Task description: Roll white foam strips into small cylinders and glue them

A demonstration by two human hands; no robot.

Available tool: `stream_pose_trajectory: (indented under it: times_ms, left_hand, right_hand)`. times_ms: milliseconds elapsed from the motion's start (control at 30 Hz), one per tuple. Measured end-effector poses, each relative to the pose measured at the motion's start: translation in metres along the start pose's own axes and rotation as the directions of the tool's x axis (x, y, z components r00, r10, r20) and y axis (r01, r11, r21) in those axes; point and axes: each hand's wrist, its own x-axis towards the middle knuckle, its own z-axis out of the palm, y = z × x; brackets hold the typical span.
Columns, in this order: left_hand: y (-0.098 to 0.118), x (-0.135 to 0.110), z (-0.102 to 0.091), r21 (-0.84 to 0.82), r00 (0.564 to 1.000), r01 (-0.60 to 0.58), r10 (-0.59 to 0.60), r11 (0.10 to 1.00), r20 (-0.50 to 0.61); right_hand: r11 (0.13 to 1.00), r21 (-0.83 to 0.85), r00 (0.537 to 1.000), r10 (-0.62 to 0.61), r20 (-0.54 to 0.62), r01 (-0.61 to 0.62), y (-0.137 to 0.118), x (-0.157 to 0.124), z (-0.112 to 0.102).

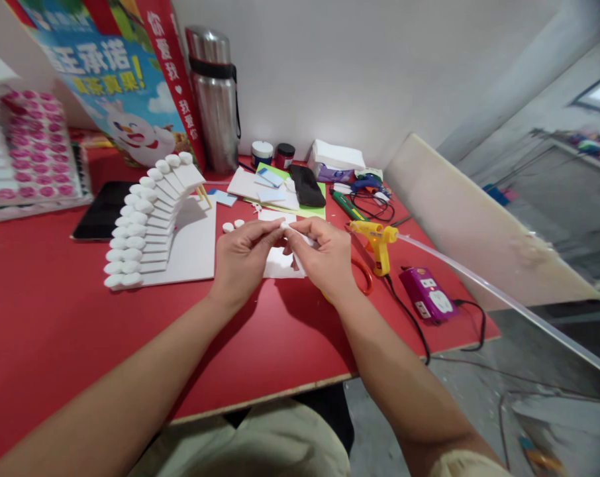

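Over the middle of the red table, my left hand and my right hand meet fingertip to fingertip. Both pinch a small white piece; its exact shape is mostly covered by the fingers. Something white and flat also shows under my right fingers, partly hidden. Beneath the hands lies white paper. Two small white discs rest beyond my left hand. To the left stands a white curved model staircase on a white base, its outer edge lined with white oval discs.
A yellow glue gun with a long clear stick and a purple power socket are at right, with cables. Behind stand a steel flask, jars, a tissue pack and a black phone-like object. Scissors' orange handle is beside my right hand.
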Motion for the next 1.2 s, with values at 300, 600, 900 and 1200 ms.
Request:
stream_pose_trajectory:
  times_ms: [300, 600, 900, 1200]
  left_hand:
    - [-0.003, 0.013, -0.011, -0.041, 0.979, 0.117, -0.109, 0.992, 0.171]
    - [-0.003, 0.008, -0.006, 0.134, 0.994, -0.058, 0.045, 0.989, 0.099]
    - [-0.007, 0.016, -0.015, 0.077, 0.987, 0.000, -0.012, 0.997, 0.161]
    - [-0.006, 0.018, -0.014, 0.007, 0.985, 0.079, -0.079, 0.997, 0.151]
  right_hand:
    - [0.999, 0.010, 0.996, 0.044, 0.081, -0.045, -0.001, 0.003, -0.006]
    - [0.993, 0.043, 0.992, 0.103, 0.073, -0.107, 0.000, 0.006, -0.002]
    - [0.611, 0.404, 0.712, 0.421, 0.562, -0.681, 0.001, 0.022, -0.014]
    - [0.692, 0.463, 0.808, 0.310, 0.501, -0.553, 0.003, 0.015, -0.014]
